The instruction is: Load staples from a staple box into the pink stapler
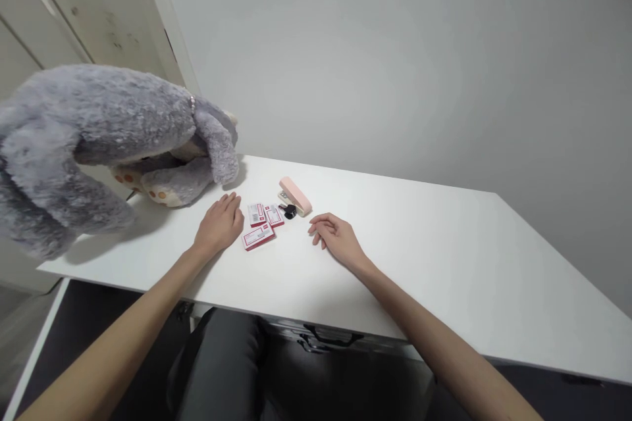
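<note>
My left hand [220,222] rests palm down on the white table [434,263], its fingers stretched forward and nothing in it. Just right of it lie three small red and white boxes: a front box [258,237], a back left box [256,214] and a back right box [274,215]. Behind them stands a pink stapler [295,195], with a small black object [289,211] against its near side; its kind I cannot make out. My right hand [338,237] lies on its side, fingers loosely bent and apart, empty, a little right of and nearer than the stapler.
Large grey plush toys [118,112] sit on the table's left side, leaning over towards its back edge. A plain wall [370,66] runs along the back. Below the front edge are my legs [222,362] and a black handle [336,337].
</note>
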The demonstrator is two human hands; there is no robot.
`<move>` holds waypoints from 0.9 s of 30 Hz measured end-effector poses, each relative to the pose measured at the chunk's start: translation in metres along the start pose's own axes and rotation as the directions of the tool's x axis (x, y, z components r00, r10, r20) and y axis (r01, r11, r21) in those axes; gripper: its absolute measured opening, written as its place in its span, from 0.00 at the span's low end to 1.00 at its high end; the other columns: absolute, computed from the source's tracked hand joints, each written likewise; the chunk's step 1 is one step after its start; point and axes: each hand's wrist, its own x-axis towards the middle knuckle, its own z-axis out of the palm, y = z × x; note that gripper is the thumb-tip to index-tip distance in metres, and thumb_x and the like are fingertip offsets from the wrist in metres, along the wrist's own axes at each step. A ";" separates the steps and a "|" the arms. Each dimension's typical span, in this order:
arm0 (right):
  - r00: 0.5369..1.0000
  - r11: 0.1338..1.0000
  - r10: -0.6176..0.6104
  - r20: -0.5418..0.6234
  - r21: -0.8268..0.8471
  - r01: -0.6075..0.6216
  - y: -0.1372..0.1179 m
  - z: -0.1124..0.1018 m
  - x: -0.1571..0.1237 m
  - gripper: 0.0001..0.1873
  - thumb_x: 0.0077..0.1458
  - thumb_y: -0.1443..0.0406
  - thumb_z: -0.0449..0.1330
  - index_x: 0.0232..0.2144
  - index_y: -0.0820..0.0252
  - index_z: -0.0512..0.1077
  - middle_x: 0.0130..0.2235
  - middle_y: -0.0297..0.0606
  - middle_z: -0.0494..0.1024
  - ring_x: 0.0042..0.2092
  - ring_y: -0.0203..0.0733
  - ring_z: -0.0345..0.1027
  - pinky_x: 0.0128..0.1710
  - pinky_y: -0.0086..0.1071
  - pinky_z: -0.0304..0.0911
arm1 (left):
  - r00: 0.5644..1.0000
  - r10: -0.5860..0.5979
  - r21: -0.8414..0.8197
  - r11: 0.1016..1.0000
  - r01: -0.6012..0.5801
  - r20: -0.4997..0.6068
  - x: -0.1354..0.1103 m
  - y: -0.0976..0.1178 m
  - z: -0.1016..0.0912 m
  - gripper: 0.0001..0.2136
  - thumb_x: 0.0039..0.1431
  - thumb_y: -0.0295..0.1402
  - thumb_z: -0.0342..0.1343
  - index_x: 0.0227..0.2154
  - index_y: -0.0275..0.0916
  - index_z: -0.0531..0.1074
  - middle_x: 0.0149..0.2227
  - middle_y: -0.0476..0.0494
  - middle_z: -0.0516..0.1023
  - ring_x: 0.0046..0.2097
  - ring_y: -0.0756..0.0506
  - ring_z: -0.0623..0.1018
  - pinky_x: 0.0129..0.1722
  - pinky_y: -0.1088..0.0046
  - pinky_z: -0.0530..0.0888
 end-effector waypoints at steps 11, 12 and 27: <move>1.000 1.000 -0.008 0.007 -0.005 0.008 0.000 0.000 0.000 0.09 0.61 0.60 0.60 0.40 0.56 0.77 0.39 0.38 0.83 0.32 0.38 0.76 0.28 0.32 0.65 | 1.000 -0.003 0.010 1.000 0.003 0.004 0.000 0.003 -0.002 0.29 0.73 0.36 0.38 0.69 0.25 0.66 0.74 0.29 0.63 0.76 0.33 0.60 0.76 0.53 0.56; 1.000 1.000 -0.007 0.005 -0.005 0.007 0.000 0.000 0.000 0.09 0.60 0.60 0.60 0.40 0.56 0.77 0.39 0.38 0.83 0.32 0.38 0.76 0.28 0.32 0.65 | 1.000 -0.003 0.011 1.000 0.003 0.004 0.000 0.003 -0.003 0.29 0.73 0.36 0.39 0.69 0.25 0.66 0.74 0.29 0.63 0.76 0.33 0.60 0.76 0.53 0.56; 1.000 1.000 -0.009 0.002 -0.002 0.009 -0.001 0.000 -0.001 0.09 0.61 0.61 0.59 0.40 0.56 0.77 0.39 0.37 0.83 0.32 0.38 0.76 0.27 0.31 0.65 | 1.000 -0.016 0.059 0.998 0.015 0.018 -0.001 0.008 -0.006 0.28 0.74 0.34 0.39 0.70 0.25 0.66 0.74 0.31 0.63 0.76 0.34 0.60 0.76 0.54 0.57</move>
